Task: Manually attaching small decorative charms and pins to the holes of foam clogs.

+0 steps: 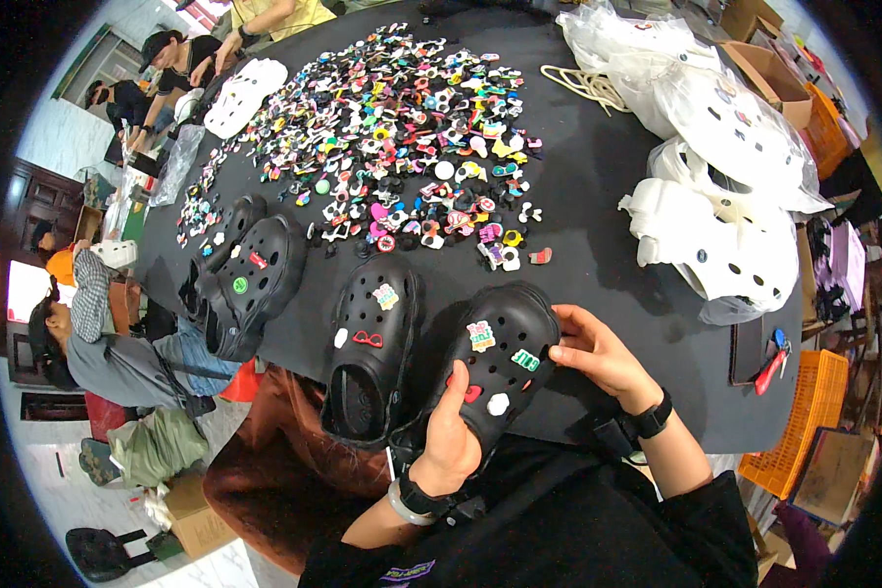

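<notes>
A black clog (505, 328) with round holes is tilted up between my two hands, over the table's near edge. My left hand (448, 441) is closed on its side near the heel, thumb along the upper. At the opposite side, near the toe, my right hand (603, 358) grips the edge, thumb beside a green-and-white shoe charm (525, 360). The clog also bears a multicoloured charm (480, 336), a white charm (498, 404) and a red charm (472, 393) partly hidden by my left thumb. Just left stands another black clog (382, 294) with a red glasses-shaped charm (367, 339).
A wide pile of colourful shoe charms (402, 137) covers the middle of the dark table (598, 245). More black clogs (265, 260) stand at left. White clogs (725, 245), some in clear plastic bags, lie at right, near a red-handled tool (771, 372). Other people work at far left.
</notes>
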The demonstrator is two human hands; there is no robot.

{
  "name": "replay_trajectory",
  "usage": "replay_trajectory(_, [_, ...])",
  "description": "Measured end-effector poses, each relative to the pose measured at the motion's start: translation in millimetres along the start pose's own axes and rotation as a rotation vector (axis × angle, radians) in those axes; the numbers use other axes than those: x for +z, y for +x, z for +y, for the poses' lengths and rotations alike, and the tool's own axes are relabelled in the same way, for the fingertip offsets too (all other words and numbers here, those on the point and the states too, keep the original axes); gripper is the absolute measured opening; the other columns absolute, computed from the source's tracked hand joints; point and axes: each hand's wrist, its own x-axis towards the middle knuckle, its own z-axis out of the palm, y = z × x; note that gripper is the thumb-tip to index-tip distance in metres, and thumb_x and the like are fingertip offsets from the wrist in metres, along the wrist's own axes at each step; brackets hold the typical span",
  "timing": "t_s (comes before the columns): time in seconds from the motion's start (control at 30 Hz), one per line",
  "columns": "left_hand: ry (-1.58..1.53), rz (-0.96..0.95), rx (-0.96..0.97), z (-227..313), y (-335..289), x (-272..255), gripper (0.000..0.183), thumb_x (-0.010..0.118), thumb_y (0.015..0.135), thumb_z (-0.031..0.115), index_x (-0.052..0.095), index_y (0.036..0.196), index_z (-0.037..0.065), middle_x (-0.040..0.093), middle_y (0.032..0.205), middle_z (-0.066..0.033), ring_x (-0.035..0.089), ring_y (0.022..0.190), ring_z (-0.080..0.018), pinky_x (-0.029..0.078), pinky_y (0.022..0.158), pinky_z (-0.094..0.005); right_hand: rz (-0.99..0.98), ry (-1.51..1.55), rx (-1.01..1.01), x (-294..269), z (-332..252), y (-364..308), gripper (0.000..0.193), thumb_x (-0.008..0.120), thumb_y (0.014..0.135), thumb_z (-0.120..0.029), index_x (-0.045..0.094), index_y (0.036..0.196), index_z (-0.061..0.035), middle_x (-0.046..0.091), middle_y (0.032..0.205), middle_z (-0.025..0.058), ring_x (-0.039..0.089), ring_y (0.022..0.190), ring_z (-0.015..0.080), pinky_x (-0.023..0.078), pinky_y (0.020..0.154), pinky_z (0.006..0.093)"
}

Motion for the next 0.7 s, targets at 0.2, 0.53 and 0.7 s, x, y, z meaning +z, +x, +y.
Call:
replay_trajectory(0.2, [-0.065, -0.054, 0.010, -1.0, -2.3, -1.0, 0.052, 0.038, 0.101, 0.037, 0.034, 0.139, 0.002, 0.046, 0.136, -0.0150, 0.048, 0.124, -0.0270, 0.038, 0.106, -0.0405, 0.019, 0.002, 0.013, 0.0, 1.1, 0.7, 0.057, 0.072, 0.082, -0.012, 0.044, 0.131, -0.0029, 0.054, 0.114, 0.0047, 0.054, 0.097, 0.0112, 0.045, 0.089, 0.0266])
replay_trajectory(0.53, [-0.044, -0.022, -0.054, -6.0, -4.3, -10.1, 0.046, 0.048, 0.098, 0.029, 0.042, 0.134, 0.001, 0.049, 0.133, -0.0122, 0.049, 0.121, -0.0228, 0.039, 0.104, -0.0373, -0.025, -0.067, -0.075, 9.9, -6.1, -6.2, 0.064, 0.073, 0.082, -0.018, 0.038, 0.133, 0.0000, 0.053, 0.120, 0.0086, 0.053, 0.109, 0.0159, 0.042, 0.095, 0.0296])
replay_trajectory(0.7, [0.016, 0.016, -0.070, -2.5, -8.0, -8.0, 0.038, 0.053, 0.096, 0.018, 0.048, 0.129, 0.001, 0.052, 0.130, -0.0105, 0.051, 0.119, -0.0207, 0.040, 0.103, -0.0350, 0.069, -0.162, -0.085, 17.6, -8.1, -8.9, 0.065, 0.071, 0.084, -0.024, 0.037, 0.133, 0.0022, 0.053, 0.121, 0.0107, 0.052, 0.112, 0.0175, 0.041, 0.097, 0.0304])
